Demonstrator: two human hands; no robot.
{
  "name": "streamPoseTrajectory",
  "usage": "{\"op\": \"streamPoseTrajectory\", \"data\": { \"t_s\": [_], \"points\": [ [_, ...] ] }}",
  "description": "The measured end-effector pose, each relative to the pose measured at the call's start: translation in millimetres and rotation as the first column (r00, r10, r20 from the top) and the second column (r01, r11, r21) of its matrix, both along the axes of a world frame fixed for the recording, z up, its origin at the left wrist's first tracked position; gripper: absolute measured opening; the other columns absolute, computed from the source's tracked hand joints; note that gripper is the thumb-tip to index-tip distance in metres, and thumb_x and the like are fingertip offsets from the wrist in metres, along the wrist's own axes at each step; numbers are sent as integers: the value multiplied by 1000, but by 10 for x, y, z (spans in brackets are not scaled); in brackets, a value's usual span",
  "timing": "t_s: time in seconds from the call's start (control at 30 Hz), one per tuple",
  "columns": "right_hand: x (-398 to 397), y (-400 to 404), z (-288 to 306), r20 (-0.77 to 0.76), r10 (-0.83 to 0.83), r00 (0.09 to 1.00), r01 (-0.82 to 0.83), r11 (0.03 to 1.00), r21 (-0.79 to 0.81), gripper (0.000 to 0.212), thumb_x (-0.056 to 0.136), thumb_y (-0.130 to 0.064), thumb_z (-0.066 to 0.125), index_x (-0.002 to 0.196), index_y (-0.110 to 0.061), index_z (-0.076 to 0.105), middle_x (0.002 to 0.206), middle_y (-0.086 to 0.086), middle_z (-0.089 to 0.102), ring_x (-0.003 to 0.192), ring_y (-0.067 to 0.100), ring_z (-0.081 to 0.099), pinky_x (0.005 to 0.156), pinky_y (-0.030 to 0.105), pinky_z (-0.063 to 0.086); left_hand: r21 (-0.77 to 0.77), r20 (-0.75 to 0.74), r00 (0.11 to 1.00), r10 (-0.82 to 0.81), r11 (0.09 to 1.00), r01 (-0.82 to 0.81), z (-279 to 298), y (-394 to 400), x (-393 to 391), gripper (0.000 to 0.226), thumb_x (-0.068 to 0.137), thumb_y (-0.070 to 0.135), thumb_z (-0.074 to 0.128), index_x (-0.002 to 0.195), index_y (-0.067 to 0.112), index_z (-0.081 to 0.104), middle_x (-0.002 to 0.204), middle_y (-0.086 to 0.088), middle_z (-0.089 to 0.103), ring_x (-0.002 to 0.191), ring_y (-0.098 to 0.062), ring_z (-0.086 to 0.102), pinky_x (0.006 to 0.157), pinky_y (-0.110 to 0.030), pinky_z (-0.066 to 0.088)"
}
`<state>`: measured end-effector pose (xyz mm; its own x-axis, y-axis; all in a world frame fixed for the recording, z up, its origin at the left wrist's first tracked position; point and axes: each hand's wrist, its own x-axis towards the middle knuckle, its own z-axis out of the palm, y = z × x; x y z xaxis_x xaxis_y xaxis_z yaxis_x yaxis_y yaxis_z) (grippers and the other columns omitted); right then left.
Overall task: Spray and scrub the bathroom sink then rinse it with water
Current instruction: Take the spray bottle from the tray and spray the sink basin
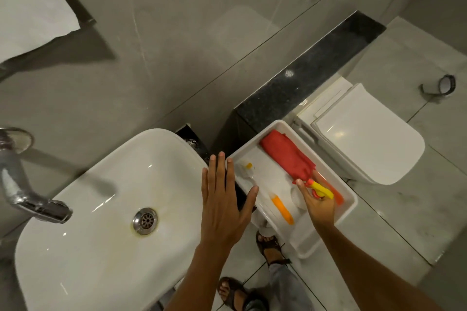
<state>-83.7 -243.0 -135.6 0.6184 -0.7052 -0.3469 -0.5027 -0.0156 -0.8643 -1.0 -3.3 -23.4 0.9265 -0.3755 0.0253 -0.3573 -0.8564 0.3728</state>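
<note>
The white sink fills the lower left, with a metal drain in its middle and a chrome tap over its left rim. To its right stands a white tray. In it lie a red cloth, a brush with an orange handle and a spray bottle with a yellow and red head. My right hand is closed around the spray bottle's head inside the tray. My left hand hovers flat with fingers spread over the sink's right edge, holding nothing.
A white toilet with its lid down stands right of the tray. A black stone ledge runs behind it. A roll of tape lies on the floor at far right. My sandalled feet are below the tray.
</note>
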Motion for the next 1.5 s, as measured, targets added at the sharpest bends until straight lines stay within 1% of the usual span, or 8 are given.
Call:
{"op": "streamPoseTrajectory", "data": {
  "t_s": [0.13, 0.27, 0.53, 0.63, 0.93, 1.1, 1.23, 1.5],
  "points": [
    [19, 92, 70, 70, -86, 994, 87, 996, -9, 10, 80, -36, 85, 82, -40, 76, 79, -10, 77, 79, -3, 74, 76, 15, 60, -4, 1, 1000, 2, 1000, -2, 13, -5, 1, 86, 107, 72, 32, 170, 13, 31, 182, -7, 19, 171, -25, 7, 137, -36, -8],
    [79, 108, 72, -9, -144, 989, 145, 988, 47, 35, 88, -38, 83, 91, -5, 74, 83, 20, 69, 79, 28, 68, 84, 45, 59, -22, -2, 1000, 5, 1000, -5, 21, -10, -1, 85, 107, 72, 31, 169, 13, 34, 180, -8, 24, 170, -28, 12, 136, -34, -10],
    [254, 311, 954, 100, 135, 986, -146, 983, 107, 26, 94, -43, 74, 118, -35, 77, 124, -16, 70, 119, 5, 65, 97, 21, 47, -119, -59, 998, 18, 993, -25, 139, -6, -29, 88, 106, 76, 23, 170, 16, 31, 181, -3, 22, 169, -22, 14, 136, -31, -7],
    [224, 492, 1426, 156, 306, 939, -332, 927, 177, 24, 99, -52, 64, 118, -44, 77, 123, -22, 74, 112, -7, 68, 101, 25, 47, -174, -71, 996, 49, 983, -60, 215, 160, -142, 83, 109, 73, 26, 171, 19, 26, 182, 1, 19, 170, -16, 12, 136, -25, -4],
    [36, 1526, 2120, 255, 543, 800, -600, 716, 357, 49, 100, -48, 64, 128, -7, 71, 112, 11, 80, 116, 22, 74, 100, 33, 60, -259, -69, 919, 389, 882, -393, 487, 1378, -516, 84, 107, 73, 26, 163, 14, 44, 177, -3, 31, 168, -21, 20, 135, -45, 22],
    [-126, 2340, 2248, 216, 678, 702, -673, 533, 513, 48, 100, -44, 66, 146, -37, 53, 117, 5, 80, 116, 27, 70, 90, 45, 64, -247, -42, 855, 516, 824, -510, 534, 2153, -691, 88, 106, 72, 29, 157, 5, 52, 171, -13, 43, 162, -32, 34, 133, -49, 29],
    [-207, 2913, 2392, 106, 795, 597, -706, 458, 540, 38, 89, -72, 63, 124, -61, 52, 110, -5, 83, 109, 10, 73, 77, 34, 66, -215, -36, 781, 623, 759, -615, 459, 2749, -861, 90, 105, 76, 24, 160, 9, 47, 173, -11, 40, 163, -31, 33, 134, -52, 26],
    [-241, 3530, 2302, -133, 852, 506, -815, 523, 250, 66, 96, -73, 46, 63, -20, 69, 64, 1, 78, 66, 8, 75, 95, 35, 58, -317, -100, 668, 738, 612, -724, 310, 3174, -920, 97, 100, 83, 18, 165, 14, 38, 176, -8, 32, 166, -30, 25, 135, -53, 22]
  ]
}}
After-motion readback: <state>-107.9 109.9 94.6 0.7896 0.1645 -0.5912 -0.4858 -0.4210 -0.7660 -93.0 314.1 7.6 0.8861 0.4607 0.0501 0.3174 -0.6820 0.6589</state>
